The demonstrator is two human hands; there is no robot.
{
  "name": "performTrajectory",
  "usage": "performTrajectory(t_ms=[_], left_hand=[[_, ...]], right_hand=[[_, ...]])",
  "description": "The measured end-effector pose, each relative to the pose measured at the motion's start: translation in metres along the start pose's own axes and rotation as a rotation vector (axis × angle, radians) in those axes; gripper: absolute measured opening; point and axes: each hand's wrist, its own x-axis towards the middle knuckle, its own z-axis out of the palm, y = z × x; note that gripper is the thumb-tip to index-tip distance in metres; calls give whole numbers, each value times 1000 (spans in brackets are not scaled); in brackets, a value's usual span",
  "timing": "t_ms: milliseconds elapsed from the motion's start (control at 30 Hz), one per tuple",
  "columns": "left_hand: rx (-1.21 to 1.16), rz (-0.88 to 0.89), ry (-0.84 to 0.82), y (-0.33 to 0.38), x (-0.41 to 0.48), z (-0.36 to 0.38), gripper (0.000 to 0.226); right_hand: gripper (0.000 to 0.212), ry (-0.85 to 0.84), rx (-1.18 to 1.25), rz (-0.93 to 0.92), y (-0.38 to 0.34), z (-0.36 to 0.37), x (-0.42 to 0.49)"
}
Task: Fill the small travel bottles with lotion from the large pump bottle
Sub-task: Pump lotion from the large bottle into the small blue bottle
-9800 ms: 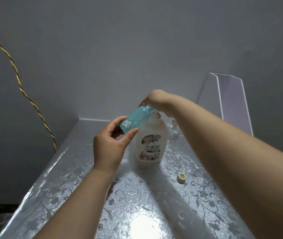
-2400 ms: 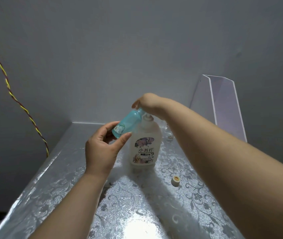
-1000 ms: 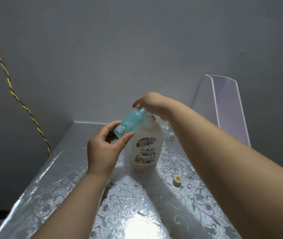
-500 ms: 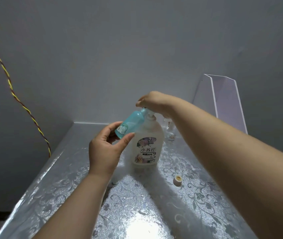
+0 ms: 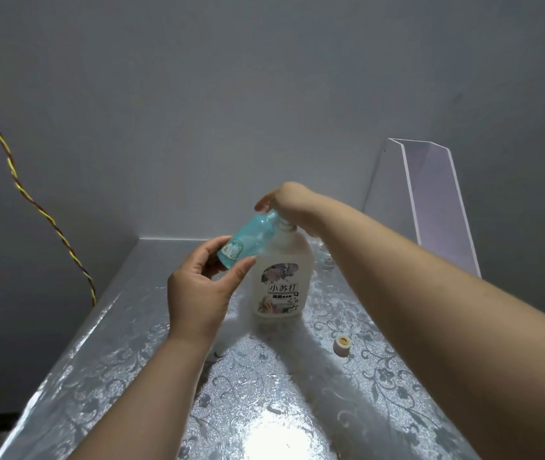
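Observation:
A white pump bottle (image 5: 281,280) with a flowered label stands upright on the silver patterned table (image 5: 105,370). My right hand (image 5: 289,202) lies over its pump head, which is hidden beneath the palm. My left hand (image 5: 201,290) grips the bottom of a small teal travel bottle (image 5: 247,239). That bottle is tilted, its open neck up against the pump spout. A small white cap (image 5: 343,344) lies on the table to the right of the pump bottle.
A clear acrylic stand (image 5: 430,207) leans at the back right. Small clear items (image 5: 327,262) sit behind the pump bottle, partly hidden by my right arm. A twisted yellow and red cord (image 5: 32,200) hangs along the left wall. The table's left edge runs diagonally.
Hardly anything differs: the teal bottle stays tilted at the spout and my right hand stays on the pump, with only a slight rise and fall. The view shifts a little.

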Motion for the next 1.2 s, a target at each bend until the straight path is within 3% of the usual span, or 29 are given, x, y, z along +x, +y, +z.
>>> performTrajectory(t_ms=[733,1200], left_hand=[[14,18,-1,3,-1,1,39],[27,36,-3,3,-1,0,36]], right_hand=[[39,-42,13,24,-2,3,2],[37,-77,-100,-58,-6,-5,2]])
